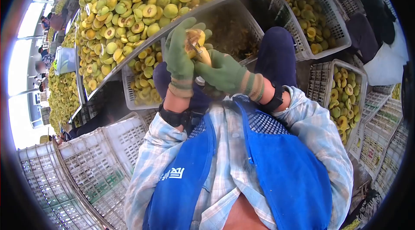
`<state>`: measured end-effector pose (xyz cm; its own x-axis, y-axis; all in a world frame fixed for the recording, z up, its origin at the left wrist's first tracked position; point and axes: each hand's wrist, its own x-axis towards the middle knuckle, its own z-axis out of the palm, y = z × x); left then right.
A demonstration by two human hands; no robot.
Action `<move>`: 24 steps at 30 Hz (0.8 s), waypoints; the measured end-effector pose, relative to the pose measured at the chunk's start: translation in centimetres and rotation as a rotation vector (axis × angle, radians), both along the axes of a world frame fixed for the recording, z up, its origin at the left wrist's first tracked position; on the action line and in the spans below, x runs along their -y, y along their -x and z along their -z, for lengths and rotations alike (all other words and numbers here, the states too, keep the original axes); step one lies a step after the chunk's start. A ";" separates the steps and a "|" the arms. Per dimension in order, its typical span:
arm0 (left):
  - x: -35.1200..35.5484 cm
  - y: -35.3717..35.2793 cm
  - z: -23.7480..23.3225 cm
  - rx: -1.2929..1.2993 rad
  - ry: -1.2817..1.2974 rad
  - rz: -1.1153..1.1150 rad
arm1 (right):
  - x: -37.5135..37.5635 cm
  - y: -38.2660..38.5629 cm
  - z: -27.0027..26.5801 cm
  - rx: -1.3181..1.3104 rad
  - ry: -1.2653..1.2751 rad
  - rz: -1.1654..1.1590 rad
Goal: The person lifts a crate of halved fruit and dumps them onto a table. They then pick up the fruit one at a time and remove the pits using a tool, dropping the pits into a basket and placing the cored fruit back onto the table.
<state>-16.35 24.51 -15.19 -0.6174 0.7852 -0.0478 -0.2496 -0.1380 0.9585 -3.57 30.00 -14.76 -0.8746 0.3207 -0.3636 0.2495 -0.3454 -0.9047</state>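
My left hand (179, 55), in a green knit glove, is closed around a yellow-green stone-fruit half (195, 39) with a browned centre. My right hand (225, 72), gloved the same way, grips a small pitting knife (204, 56) with a pale wooden handle. Its metal tip touches the cut face of the fruit. Both hands are raised above my lap, just off the rim of a table (142, 47) heaped with halved fruit (129, 9). The palm side of my right hand is hidden.
Below the table rim stands a crate (246, 16) with dark scraps. Crates of fruit halves stand left (129, 85), upper right (341, 27) and right (363, 87). White crates (90, 156) lie behind me at left. Other people sit at far left; a person's dark-clothed leg (363, 39) is at right.
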 end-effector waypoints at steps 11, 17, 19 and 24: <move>-0.4 0.9 0.4 0.114 0.051 0.060 | -2.3 -0.7 -1.0 -0.013 0.319 -0.168; -1.1 -0.3 0.1 0.023 0.097 0.001 | -2.8 -0.5 1.0 -0.101 0.810 -0.193; -1.3 -0.2 0.9 -0.007 0.028 -0.006 | -2.4 -0.2 2.4 -0.199 1.078 -0.215; -1.9 -0.2 1.7 0.097 0.049 -0.051 | -1.8 0.8 4.8 -0.526 1.632 -0.314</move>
